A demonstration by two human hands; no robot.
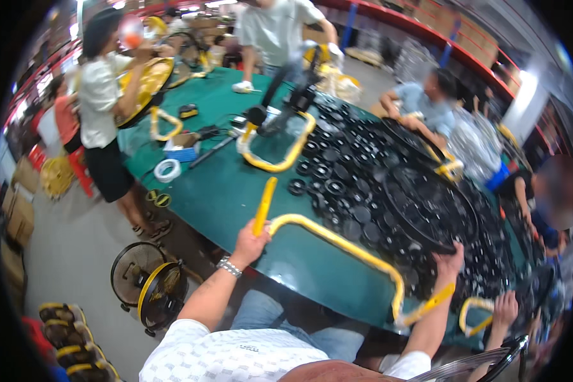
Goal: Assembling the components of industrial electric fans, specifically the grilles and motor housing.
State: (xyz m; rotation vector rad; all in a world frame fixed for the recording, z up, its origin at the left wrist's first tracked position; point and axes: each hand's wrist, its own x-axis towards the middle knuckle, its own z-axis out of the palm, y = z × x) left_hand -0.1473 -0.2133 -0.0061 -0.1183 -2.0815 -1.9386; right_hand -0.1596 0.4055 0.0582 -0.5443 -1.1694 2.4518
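Yellow tube [331,235], lower centre, sits clasped in left fingers [257,235], apparently for steadiness; right fingers [456,250] near black rim [421,242], grip unclear.

Assembly workshop, green worktable [204,200], heaped black parts [356,191], racking [449,46]

No lettering can be read; the small dark mark [253,347] on the white shirt [204,355] is blurred.
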